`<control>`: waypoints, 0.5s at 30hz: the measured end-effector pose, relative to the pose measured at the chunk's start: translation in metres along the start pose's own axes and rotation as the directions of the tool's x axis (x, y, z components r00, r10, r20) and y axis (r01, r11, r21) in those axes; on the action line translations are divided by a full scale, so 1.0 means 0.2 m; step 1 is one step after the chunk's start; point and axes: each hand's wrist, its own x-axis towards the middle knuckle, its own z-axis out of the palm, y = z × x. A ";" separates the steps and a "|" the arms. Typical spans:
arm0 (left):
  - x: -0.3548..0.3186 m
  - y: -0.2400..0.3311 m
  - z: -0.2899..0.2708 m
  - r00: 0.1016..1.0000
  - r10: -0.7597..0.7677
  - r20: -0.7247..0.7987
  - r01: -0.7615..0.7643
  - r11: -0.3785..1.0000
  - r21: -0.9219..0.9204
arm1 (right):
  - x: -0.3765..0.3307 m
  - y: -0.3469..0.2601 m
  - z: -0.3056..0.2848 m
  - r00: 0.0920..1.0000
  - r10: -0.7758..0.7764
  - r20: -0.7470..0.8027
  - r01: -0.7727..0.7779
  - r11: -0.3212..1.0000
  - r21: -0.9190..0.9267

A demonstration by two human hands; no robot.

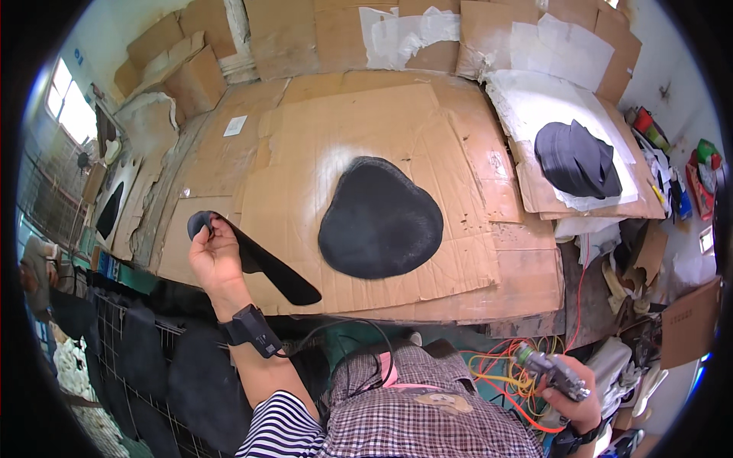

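Note:
My left hand is closed on the upper end of a thin black pad, which hangs edge-on down to the right over the cardboard. In my right hand is a spray gun of grey metal with a greenish end, held low at the right, off the table and pointing up and left. A rounded, three-lobed black pad lies flat on the cardboard sheet between my hands. Its surface is dark and smooth, with a greyer rim along the top and right. Neither hand touches it.
On a paper-covered board at the right stands a stack of dark pads, the top ones curled. More black pads lie on a wire rack at lower left. Orange and yellow hoses tangle beside the spray gun. Cardboard walls back the table.

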 end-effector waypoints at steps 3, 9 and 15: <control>-0.03 0.05 -0.04 1.000 0.030 0.003 -0.030 1.000 -0.003 | 0.02 -0.01 0.10 0.995 0.012 0.103 -0.015 0.999 0.029; -0.07 0.14 -0.09 0.999 -0.003 0.044 0.005 0.999 -0.048 | 0.15 -0.03 0.30 0.996 -0.091 0.018 0.088 0.990 0.113; -0.08 0.19 -0.18 0.998 -0.049 0.044 0.052 0.996 -0.077 | 0.19 -0.09 0.34 0.965 -0.163 -0.204 0.184 0.979 0.088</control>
